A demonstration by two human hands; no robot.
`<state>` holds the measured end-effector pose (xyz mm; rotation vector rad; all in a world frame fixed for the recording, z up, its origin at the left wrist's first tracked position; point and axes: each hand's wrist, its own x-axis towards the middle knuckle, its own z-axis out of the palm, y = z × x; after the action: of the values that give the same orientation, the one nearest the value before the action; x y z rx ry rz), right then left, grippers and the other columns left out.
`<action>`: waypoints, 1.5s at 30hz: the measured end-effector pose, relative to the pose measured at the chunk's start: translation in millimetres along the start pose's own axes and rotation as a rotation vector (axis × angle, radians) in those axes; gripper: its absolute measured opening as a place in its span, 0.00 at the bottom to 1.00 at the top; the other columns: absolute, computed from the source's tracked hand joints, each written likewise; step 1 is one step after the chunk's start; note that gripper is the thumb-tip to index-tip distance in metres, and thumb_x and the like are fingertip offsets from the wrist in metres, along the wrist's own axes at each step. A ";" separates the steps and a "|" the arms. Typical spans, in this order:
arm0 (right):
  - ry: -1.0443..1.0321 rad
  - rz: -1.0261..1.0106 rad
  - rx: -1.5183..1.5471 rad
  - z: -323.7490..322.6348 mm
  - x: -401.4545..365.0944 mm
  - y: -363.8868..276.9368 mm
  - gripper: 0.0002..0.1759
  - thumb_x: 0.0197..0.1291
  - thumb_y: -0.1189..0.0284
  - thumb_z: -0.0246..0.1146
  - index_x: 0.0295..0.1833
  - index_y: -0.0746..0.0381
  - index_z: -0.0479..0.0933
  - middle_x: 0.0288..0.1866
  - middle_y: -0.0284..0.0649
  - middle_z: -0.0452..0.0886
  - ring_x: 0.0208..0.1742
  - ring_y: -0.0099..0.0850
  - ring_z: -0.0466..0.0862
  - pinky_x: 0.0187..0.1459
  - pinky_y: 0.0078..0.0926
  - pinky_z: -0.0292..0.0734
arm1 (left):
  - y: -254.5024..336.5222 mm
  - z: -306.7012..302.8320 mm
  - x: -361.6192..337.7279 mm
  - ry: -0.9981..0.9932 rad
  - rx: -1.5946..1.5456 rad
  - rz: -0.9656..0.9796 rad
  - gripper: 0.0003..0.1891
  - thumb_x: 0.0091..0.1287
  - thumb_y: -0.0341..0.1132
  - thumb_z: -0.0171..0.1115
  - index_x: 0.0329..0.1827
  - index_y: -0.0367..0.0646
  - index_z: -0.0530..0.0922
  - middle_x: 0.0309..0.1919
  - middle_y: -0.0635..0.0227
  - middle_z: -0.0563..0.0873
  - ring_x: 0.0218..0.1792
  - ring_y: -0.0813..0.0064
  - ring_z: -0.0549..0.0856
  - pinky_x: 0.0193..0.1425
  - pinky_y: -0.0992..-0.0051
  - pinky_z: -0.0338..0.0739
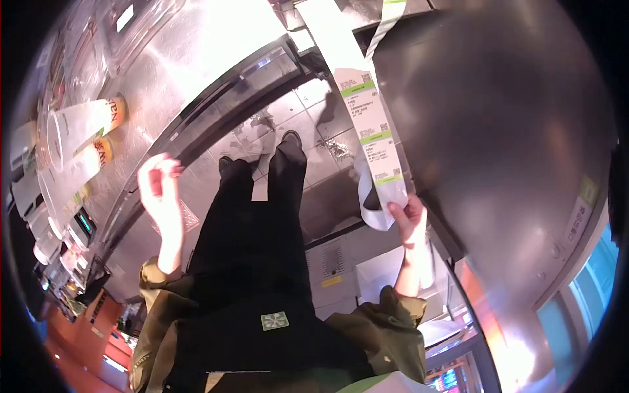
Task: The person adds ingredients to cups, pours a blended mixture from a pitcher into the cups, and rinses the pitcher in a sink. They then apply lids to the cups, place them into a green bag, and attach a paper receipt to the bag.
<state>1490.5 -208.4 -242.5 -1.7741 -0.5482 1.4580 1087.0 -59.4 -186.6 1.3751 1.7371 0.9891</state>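
Head view, looking down: the right hand (pixel 409 221) pinches the lower end of a long label strip (pixel 369 121) that hangs down from the far side over the tiled floor (pixel 308 118). The left hand (pixel 159 187) is raised, well apart from it, fingers loosely curled around nothing I can see, beside the steel worktop (pixel 196 59) where plastic cups (pixel 82 123) stand at far left. The step in hand looks like taking up a printed label. Freeing one would call for a second grip higher up the strip.

Drink shop: cups (pixel 82 124), order labels (pixel 370 124)
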 end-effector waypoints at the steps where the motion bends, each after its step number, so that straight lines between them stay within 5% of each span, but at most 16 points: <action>1: -0.011 -0.028 -0.006 3.7 -1.6 -2.8 0.10 0.55 0.75 0.65 0.42 0.67 0.76 0.34 0.36 0.81 0.36 0.21 0.78 0.41 0.20 0.72 | 11.7 27.4 -4.0 -0.066 -0.014 -0.055 0.09 0.65 0.24 0.54 0.48 0.37 0.72 0.40 0.64 0.80 0.42 0.77 0.79 0.51 0.77 0.74; 3: -0.044 -0.042 -0.019 7.5 -3.9 -3.2 0.11 0.56 0.74 0.65 0.42 0.66 0.76 0.35 0.36 0.81 0.36 0.21 0.78 0.42 0.19 0.72 | 27.8 88.3 -7.4 -0.305 -0.377 -0.111 0.09 0.61 0.20 0.57 0.44 0.36 0.73 0.42 0.63 0.79 0.44 0.74 0.81 0.49 0.75 0.77; 4: -0.042 -0.032 -0.029 8.2 -4.0 1.5 0.11 0.56 0.74 0.65 0.43 0.66 0.75 0.36 0.36 0.81 0.37 0.21 0.77 0.42 0.19 0.71 | 37.6 121.6 -7.3 -0.356 -0.266 0.014 0.15 0.59 0.20 0.61 0.48 0.37 0.71 0.44 0.61 0.78 0.45 0.71 0.82 0.50 0.74 0.76; 7: -0.176 -0.010 -0.055 5.4 0.7 6.1 0.12 0.56 0.75 0.64 0.45 0.67 0.75 0.38 0.34 0.81 0.39 0.20 0.78 0.45 0.20 0.71 | 51.1 207.4 2.5 -0.200 -0.563 -0.002 0.21 0.58 0.21 0.62 0.52 0.43 0.65 0.45 0.60 0.79 0.44 0.73 0.82 0.42 0.76 0.79; 10: -0.382 -0.058 -0.187 14.9 17.4 -37.5 0.20 0.57 0.75 0.63 0.56 0.65 0.72 0.49 0.37 0.79 0.50 0.25 0.76 0.54 0.24 0.68 | 53.2 239.5 18.0 -0.321 -0.779 -0.176 0.18 0.58 0.22 0.63 0.48 0.42 0.65 0.40 0.62 0.82 0.41 0.75 0.84 0.37 0.79 0.79; 14: -0.249 -0.138 0.074 78.9 74.0 -124.6 0.22 0.59 0.72 0.58 0.59 0.65 0.69 0.53 0.39 0.76 0.53 0.26 0.74 0.58 0.24 0.66 | 68.0 232.0 17.3 -0.398 -0.716 -0.186 0.16 0.59 0.20 0.62 0.45 0.40 0.65 0.40 0.65 0.80 0.44 0.77 0.82 0.42 0.80 0.78; 17: -0.186 -0.201 -0.278 96.5 109.3 -147.9 0.14 0.60 0.71 0.58 0.50 0.66 0.74 0.41 0.33 0.76 0.41 0.19 0.73 0.45 0.17 0.66 | 65.1 231.2 18.9 -0.354 -0.748 -0.176 0.15 0.57 0.22 0.64 0.45 0.40 0.72 0.39 0.66 0.79 0.39 0.80 0.81 0.37 0.82 0.76; 23: -0.183 -0.230 -0.434 108.9 100.5 -172.4 0.07 0.61 0.72 0.57 0.37 0.65 0.75 0.26 0.25 0.65 0.27 0.14 0.60 0.29 0.14 0.57 | 76.0 206.4 37.7 0.036 -0.033 0.420 0.09 0.51 0.29 0.69 0.37 0.50 0.84 0.40 0.70 0.80 0.33 0.75 0.76 0.40 0.77 0.68; 26: -0.148 -0.302 -0.467 118.2 91.1 -184.8 0.04 0.60 0.81 0.54 0.32 0.66 0.70 0.24 0.29 0.62 0.25 0.17 0.59 0.28 0.16 0.55 | 67.6 206.6 39.3 -0.096 0.013 0.569 0.10 0.49 0.31 0.69 0.36 0.51 0.84 0.38 0.75 0.82 0.35 0.73 0.76 0.42 0.74 0.66; 33: -0.177 -0.530 -0.687 124.6 92.9 -198.2 0.08 0.56 0.82 0.58 0.27 0.68 0.65 0.23 0.36 0.60 0.25 0.25 0.60 0.25 0.21 0.56 | 61.4 199.9 55.3 -0.252 -0.136 0.641 0.10 0.47 0.31 0.68 0.34 0.46 0.82 0.33 0.76 0.82 0.33 0.73 0.78 0.37 0.75 0.66; 38: -0.238 -0.386 -0.630 108.0 95.3 -184.0 0.07 0.58 0.80 0.56 0.29 0.69 0.67 0.25 0.36 0.61 0.25 0.27 0.61 0.27 0.22 0.58 | 61.5 194.2 75.4 -0.267 -0.195 0.545 0.08 0.48 0.30 0.68 0.32 0.44 0.80 0.31 0.69 0.81 0.32 0.69 0.79 0.36 0.70 0.70; 40: -0.205 -0.342 -0.608 90.1 109.3 -168.5 0.04 0.59 0.80 0.56 0.33 0.69 0.70 0.27 0.37 0.64 0.27 0.28 0.63 0.29 0.21 0.61 | 88.7 171.8 100.3 -0.079 -0.174 0.376 0.08 0.49 0.24 0.67 0.31 0.41 0.80 0.30 0.64 0.82 0.29 0.65 0.81 0.31 0.71 0.75; 42: -0.095 -0.416 -0.727 79.2 121.2 -160.5 0.08 0.59 0.80 0.56 0.45 0.67 0.74 0.34 0.41 0.71 0.36 0.29 0.72 0.40 0.21 0.69 | 121.2 146.3 119.6 0.030 -0.032 0.502 0.07 0.50 0.23 0.66 0.33 0.40 0.80 0.33 0.63 0.83 0.31 0.65 0.83 0.29 0.75 0.77; 43: 0.108 -0.725 -0.854 89.7 114.4 -174.9 0.15 0.60 0.81 0.54 0.53 0.66 0.72 0.40 0.40 0.76 0.45 0.31 0.76 0.51 0.24 0.69 | 138.8 137.2 122.5 0.051 0.031 0.590 0.07 0.51 0.24 0.66 0.33 0.39 0.81 0.34 0.63 0.84 0.32 0.65 0.84 0.31 0.75 0.78; 45: 0.136 -0.576 -0.464 79.9 107.4 -197.0 0.15 0.60 0.81 0.54 0.53 0.66 0.72 0.42 0.37 0.77 0.47 0.30 0.77 0.54 0.24 0.68 | 155.2 137.6 107.1 -0.105 0.095 0.781 0.09 0.52 0.27 0.66 0.37 0.38 0.80 0.39 0.60 0.84 0.38 0.64 0.85 0.37 0.74 0.81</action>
<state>1468.3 14.8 -162.4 -1.8208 -1.2798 0.8447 1256.0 87.3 -120.0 2.1970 1.1716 1.2021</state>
